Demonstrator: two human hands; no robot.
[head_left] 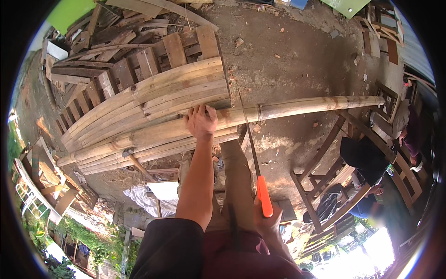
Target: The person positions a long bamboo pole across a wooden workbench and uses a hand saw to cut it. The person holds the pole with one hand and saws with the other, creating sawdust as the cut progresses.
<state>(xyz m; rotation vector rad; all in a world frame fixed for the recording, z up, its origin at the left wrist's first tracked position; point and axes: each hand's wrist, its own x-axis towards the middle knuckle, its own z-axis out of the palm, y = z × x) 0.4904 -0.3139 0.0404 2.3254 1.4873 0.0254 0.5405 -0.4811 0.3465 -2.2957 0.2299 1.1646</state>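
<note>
A long round bamboo pole (302,106) lies across a bench of split bamboo slats (181,88), its right part reaching out past the bench's edge. My left hand (202,122) is closed over the pole near that edge, fingers curled on its top. In my right hand (271,217) is a handsaw (264,195) with an orange handle, the fingers wrapped round the grip. The thin blade runs up across the pole, just right of the bench edge and apart from my left hand. Whether it has cut into the bamboo, I cannot tell. A hammer (134,161) rests on the near slats.
Scrap boards (107,49) are heaped behind the bench. At the right, a wooden frame (320,181) stands under the pole's far part, near a person in dark clothes (411,130). White sheeting (148,200) lies below the bench; dirt floor (292,51) spreads beyond.
</note>
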